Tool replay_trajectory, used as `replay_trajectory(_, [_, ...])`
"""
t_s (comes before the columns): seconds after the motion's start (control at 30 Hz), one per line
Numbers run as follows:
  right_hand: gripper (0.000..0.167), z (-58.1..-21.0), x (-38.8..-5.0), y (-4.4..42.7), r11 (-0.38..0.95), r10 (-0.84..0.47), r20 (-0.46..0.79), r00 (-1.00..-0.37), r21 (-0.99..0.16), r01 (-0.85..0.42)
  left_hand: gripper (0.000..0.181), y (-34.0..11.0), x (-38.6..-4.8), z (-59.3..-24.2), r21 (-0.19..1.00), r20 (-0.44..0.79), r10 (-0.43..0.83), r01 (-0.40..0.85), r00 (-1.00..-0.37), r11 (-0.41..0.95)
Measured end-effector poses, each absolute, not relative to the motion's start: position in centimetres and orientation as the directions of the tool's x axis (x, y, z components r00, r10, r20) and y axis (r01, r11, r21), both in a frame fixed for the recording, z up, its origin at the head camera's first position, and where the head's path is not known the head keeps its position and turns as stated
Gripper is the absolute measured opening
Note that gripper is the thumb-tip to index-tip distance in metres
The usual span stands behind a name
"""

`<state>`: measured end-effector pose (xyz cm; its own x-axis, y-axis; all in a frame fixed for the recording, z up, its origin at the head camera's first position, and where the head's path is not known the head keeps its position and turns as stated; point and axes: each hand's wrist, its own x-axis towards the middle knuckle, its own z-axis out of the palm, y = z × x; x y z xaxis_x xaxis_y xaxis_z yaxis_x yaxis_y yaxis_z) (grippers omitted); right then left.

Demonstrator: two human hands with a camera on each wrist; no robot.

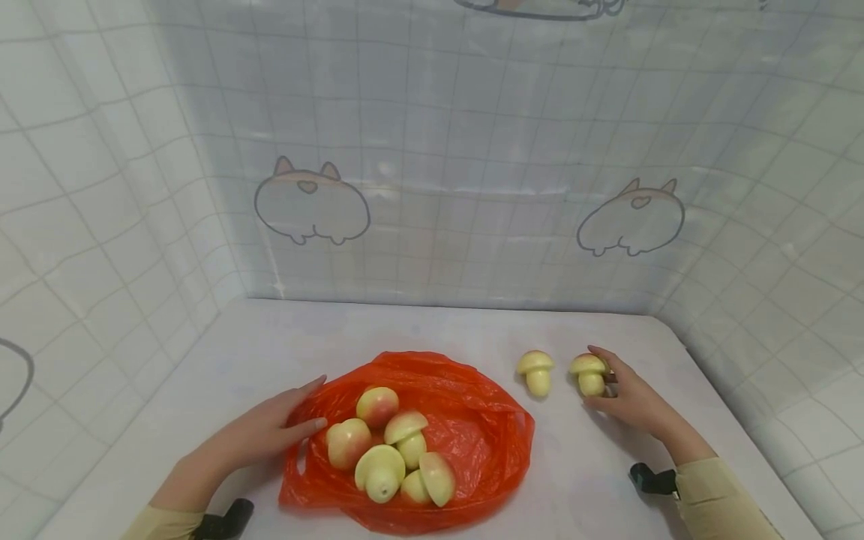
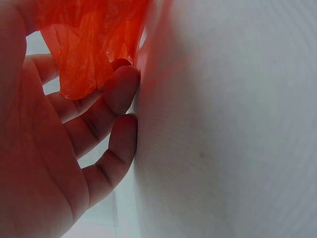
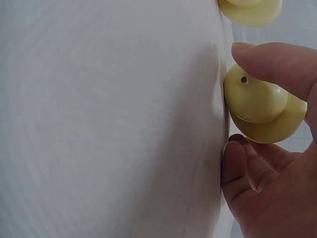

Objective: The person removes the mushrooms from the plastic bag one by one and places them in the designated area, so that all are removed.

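A: Nearest the camera come your cream sleeves (image 1: 718, 491), and just past them the red bag (image 1: 482, 457) lies open on the nearer part of the desk (image 1: 439, 326). Five pale, red-blushed pieces (image 1: 405, 426) sit in it, bunched toward its left side.

B: Your right hand (image 1: 634, 401) reaches toward the desk's far right corner, thumb and fingers curved round one mushroom (image 1: 589, 375). Its stem end points back toward the near edge. How hard you're squeezing, I can't tell.

A: The right wrist view shows your thumb along the stem, and that skin looks smooth. You'd do well to set your fingers squarely against the cap, so the piece can't twist out.

B: Mind the second mushroom (image 1: 536, 373) too: it's just to the left, between your grip and the bag. Going straight up before going sideways should spare it a knock.

A: And your left hand (image 1: 266, 433)?

B: Your fingers there are loosely bent and spread, touching the bag's left rim, with plastic draped against them; no firm pinch shows. Let them steady that rim lightly. Tug it toward the desk's left edge and the bunched pieces could roll.
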<state>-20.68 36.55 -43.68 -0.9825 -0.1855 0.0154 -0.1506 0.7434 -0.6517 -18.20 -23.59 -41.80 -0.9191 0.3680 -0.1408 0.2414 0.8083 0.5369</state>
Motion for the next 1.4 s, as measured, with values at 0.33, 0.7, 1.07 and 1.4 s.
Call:
replay_trajectory(0.33, [0.1,-43.8,-20.8,36.5,0.751,-0.166,0.001,-0.986,-0.648,-0.127,0.083,-23.7,-18.3,-42.0,0.544,-0.145,0.37,0.238,-0.918,0.805])
replay_trajectory(0.7, [0.102,-43.6,-20.7,36.5,0.752,-0.171,0.015,-0.985,-0.643,-0.141,0.083,-23.6,-18.2,-41.9,0.547,-0.133,0.377,0.249,-0.917,0.799])
replay_trajectory(1.07, [0.108,-42.4,-20.5,37.4,0.765,-0.176,0.087,-0.981,-0.615,-0.191,0.083,-23.7,-18.3,-42.2,0.545,-0.147,0.364,0.231,-0.92,0.806])
replay_trajectory(1.4, [0.102,-39.3,-19.8,37.4,0.764,-0.179,0.207,-0.962,-0.586,-0.268,0.084,-23.5,-18.3,-42.2,0.558,-0.154,0.346,0.207,-0.925,0.803])
